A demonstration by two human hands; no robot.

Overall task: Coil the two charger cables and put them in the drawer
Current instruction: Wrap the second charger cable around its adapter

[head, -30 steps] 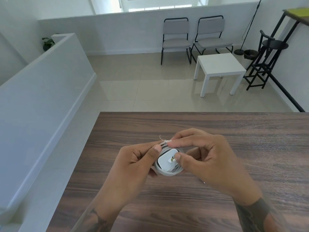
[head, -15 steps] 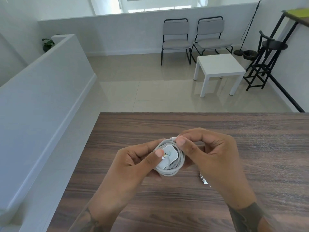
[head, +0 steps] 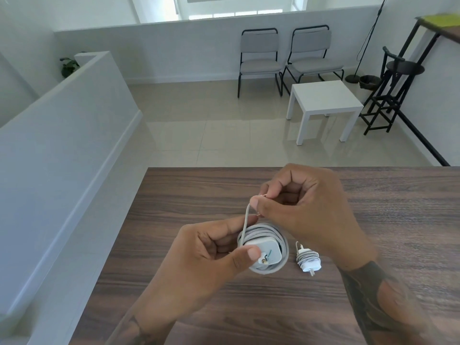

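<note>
A white charger with its cable coiled round the square adapter (head: 267, 252) is held over the wooden table (head: 174, 195). My left hand (head: 214, 247) grips the adapter, thumb on its front face. My right hand (head: 301, 210) pinches the loose cable end, which rises from the coil to the fingertips. A second, smaller white charger (head: 308, 259) lies on the table just right of the coil, its cable wound round the plug. No drawer is in view.
The table's far edge runs across the middle of the view, and its left edge drops to a tiled floor. Beyond stand a white side table (head: 323, 103), two grey chairs (head: 286, 61) and a black stool (head: 395, 78).
My right hand has lifted up and away from the coil, drawing a short length of cable end out. The small wound charger, hidden before, now shows on the table.
</note>
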